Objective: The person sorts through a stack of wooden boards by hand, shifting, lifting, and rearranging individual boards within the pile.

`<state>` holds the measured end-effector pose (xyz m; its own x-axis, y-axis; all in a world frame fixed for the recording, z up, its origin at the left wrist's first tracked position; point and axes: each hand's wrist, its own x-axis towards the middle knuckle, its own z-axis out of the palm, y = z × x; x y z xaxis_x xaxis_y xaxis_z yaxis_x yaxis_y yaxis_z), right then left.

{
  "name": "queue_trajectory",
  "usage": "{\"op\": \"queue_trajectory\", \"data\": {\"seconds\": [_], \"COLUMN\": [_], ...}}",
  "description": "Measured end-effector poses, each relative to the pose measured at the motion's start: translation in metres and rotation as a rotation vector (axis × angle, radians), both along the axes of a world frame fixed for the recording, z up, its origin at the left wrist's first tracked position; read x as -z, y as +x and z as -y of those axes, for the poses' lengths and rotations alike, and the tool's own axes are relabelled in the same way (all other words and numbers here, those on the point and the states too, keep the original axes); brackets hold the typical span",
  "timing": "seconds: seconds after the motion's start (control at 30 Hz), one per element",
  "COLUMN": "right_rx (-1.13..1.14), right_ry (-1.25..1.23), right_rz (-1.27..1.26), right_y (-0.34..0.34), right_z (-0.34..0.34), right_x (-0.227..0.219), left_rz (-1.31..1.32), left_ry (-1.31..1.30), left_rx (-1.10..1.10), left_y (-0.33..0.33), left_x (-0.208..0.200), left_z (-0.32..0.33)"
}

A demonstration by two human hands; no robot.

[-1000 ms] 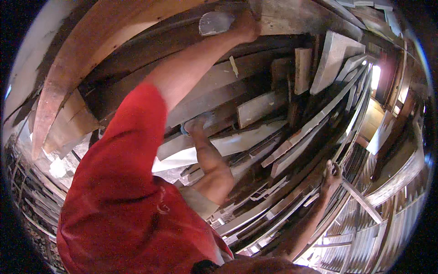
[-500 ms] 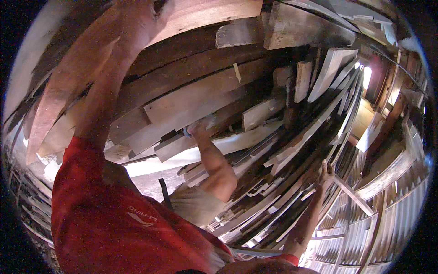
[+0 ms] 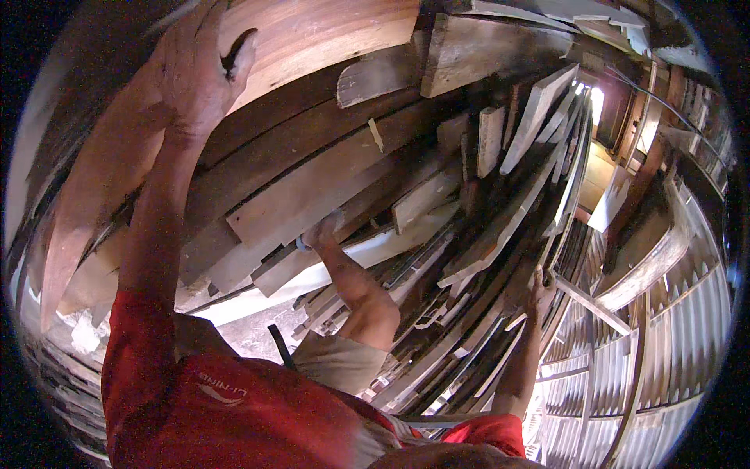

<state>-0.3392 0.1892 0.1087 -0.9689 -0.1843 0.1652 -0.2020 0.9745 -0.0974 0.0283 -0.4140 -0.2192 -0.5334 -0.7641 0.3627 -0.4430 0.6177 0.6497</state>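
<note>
High at the left, my left hand lies against a broad reddish-brown wooden board. Its thumb stands apart from the fingers, which stretch up toward the top edge of the picture, where the tips are cut off. My right hand is lower on the right, its fingers closed round a narrow wooden piece; they hide part of it. Beside that hand a short wooden bar slants down to the right. Between my arms, my bare foot is set among stacked planks.
Long boards lie in layers from the left to the back, with a round-ended plank and a thick board jutting out. Several loose offcuts stand upright near a bright opening. Corrugated sheeting lines the right side.
The view has shifted, so the lumber appears farther left. My left hand has come down and left along the board and shows more fully. My right hand keeps its hold.
</note>
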Motion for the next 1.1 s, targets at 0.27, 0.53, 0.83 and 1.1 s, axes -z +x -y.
{"op": "queue_trajectory", "data": {"seconds": [0.27, 0.53, 0.83, 1.1], "right_rx": [0.096, -0.546, -0.714, -0.832], "right_ry": [0.554, 0.107, 0.042, 0.151], "right_rz": [-0.006, 0.338, -0.063, -0.342], "right_y": [0.003, 0.134, 0.062, -0.032], "right_z": [0.017, 0.310, 0.403, 0.455], "right_x": [-0.022, 0.076, 0.274, 0.189], "left_rz": [-0.019, -0.003, 0.477, 0.101], "left_ry": [-0.059, -0.127, 0.139, 0.146], "left_rx": [-0.114, -0.219, -0.087, -0.073], "left_y": [-0.006, 0.004, -0.015, 0.017], "left_x": [0.047, 0.056, 0.014, 0.109], "left_z": [0.000, 0.003, 0.036, 0.067]}}
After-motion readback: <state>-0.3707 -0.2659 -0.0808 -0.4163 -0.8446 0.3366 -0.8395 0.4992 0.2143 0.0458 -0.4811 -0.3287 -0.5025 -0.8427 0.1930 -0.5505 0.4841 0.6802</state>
